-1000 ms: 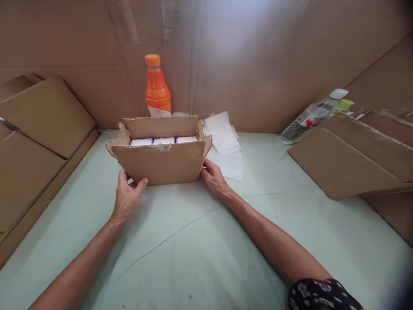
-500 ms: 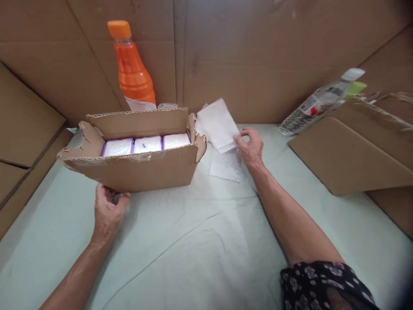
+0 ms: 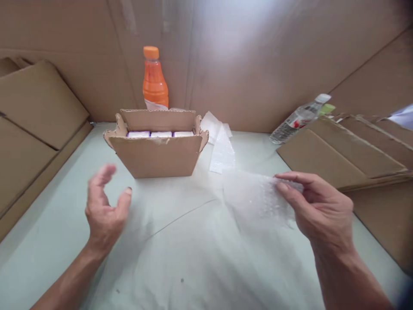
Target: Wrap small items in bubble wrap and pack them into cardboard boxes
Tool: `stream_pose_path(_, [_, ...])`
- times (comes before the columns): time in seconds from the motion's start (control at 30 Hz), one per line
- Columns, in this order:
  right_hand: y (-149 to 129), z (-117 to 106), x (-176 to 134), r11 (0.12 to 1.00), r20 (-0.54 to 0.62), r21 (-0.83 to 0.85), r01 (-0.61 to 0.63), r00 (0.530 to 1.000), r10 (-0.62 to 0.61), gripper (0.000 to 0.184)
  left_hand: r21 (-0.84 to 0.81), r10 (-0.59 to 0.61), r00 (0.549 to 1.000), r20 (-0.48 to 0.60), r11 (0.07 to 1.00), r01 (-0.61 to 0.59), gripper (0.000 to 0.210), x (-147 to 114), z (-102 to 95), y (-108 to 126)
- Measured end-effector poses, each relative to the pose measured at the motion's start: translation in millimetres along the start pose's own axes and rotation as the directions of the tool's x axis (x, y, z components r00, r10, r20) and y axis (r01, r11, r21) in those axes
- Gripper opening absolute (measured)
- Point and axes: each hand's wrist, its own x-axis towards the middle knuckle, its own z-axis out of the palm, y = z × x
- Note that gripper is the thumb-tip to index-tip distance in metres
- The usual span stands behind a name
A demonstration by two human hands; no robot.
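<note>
Between thumb and fingers, my right hand [image 3: 322, 206] pinches a sheet of bubble wrap [image 3: 258, 200], held over the cloth and blurred at its edges. My left hand [image 3: 105, 204] is in the air with thumb and fingers apart, holding nothing. Just beyond it stands a cardboard box [image 3: 158, 157] with its top flaps up. Inside the box sit three white packs [image 3: 161, 134] with purple edges, showing only at their tops. More bubble wrap pieces [image 3: 223, 150] lie on the cloth to the right of the box.
An orange bottle [image 3: 155, 84] stands behind the box against a cardboard wall [image 3: 241, 64]. A clear bottle [image 3: 300, 118] leans at the right, beside cardboard boxes [image 3: 325, 159]. Another cardboard box [image 3: 41, 103] is at the left. Pale green cloth [image 3: 180, 245] covers the surface.
My right hand has drawn a bubble wrap sheet away from the pieces, nearer to me and rightward. My left hand has come away from the box's lower corner. The view has shifted.
</note>
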Motion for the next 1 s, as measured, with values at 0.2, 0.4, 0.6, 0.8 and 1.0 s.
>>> stream_pose_path(0.2, [-48.1,48.3,-42.5,0.975,0.475,0.211,-0.068,0.879,-0.042,0.021,-0.284,-0.091,0.769,0.632,0.897,0.340,0.047,-77.1,-3.4,68.4])
stream_pose_path(0.4, [-72.0,116.3,-84.9,0.859,0.745,0.399,-0.320,0.660,-0.100,0.023,-0.384,-0.387,0.632,0.672,0.547,0.744,0.090,-98.6,8.4,62.7])
stream_pose_path(0.6, [-52.4,87.5,-57.8,0.786,0.673,0.404,-0.468,0.734,0.091,0.025,-0.298,-0.483,0.704,0.521,0.670,0.680,0.051,-52.2,-39.5,34.7])
stream_pose_path(0.8, [6.5,76.4,-32.6,0.887,0.556,0.250,-0.388,0.808,0.196,0.026,0.199,-0.475,0.796,0.377,0.880,0.431,0.062,9.0,-71.1,-19.7])
stream_pose_path(1.0, [44.1,104.2,-44.8,0.948,0.464,-0.281,0.147,0.886,0.001,0.036,0.591,-0.210,0.936,0.282,0.806,0.003,0.059,3.1,-61.4,-54.9])
